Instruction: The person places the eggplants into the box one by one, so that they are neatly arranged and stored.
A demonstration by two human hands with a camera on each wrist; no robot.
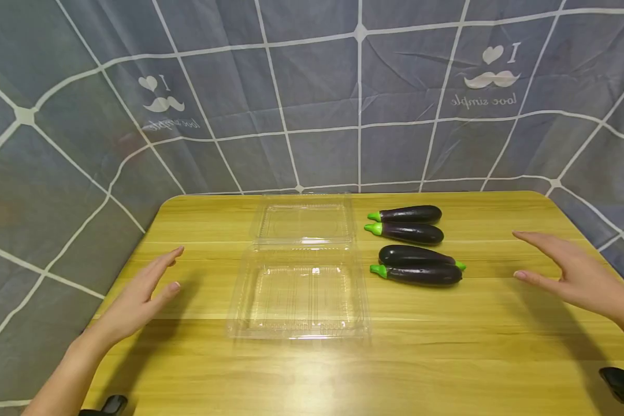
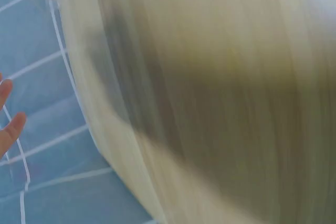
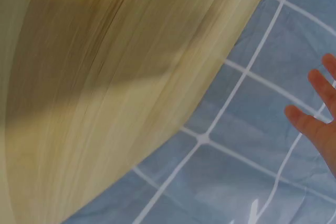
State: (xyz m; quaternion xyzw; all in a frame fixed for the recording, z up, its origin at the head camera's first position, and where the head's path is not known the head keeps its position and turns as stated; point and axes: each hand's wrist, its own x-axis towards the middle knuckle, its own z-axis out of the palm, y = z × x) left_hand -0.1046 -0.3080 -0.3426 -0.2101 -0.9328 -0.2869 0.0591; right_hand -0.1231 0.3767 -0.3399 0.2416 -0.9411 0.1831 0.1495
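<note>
In the head view my left hand (image 1: 141, 294) hovers over the left side of the table, fingers extended and holding nothing. My right hand (image 1: 577, 277) is held over the right side in the same way, thumb apart from the fingers. Between them a clear plastic clamshell box (image 1: 299, 332) lies unfolded, its lid (image 1: 304, 222) toward the back. Right of the box are dark purple eggplants with green stems: two at the back, the rear one (image 1: 413, 214) beside another (image 1: 413, 233), and two touching in front, one (image 1: 413, 255) behind the nearest (image 1: 423, 275).
The wooden table (image 1: 301, 375) has rounded back corners. A grey curtain with white grid lines (image 1: 322, 104) hangs behind it and along both sides. Black objects show at the lower left (image 1: 113, 404) and lower right (image 1: 621, 386), near the wrists.
</note>
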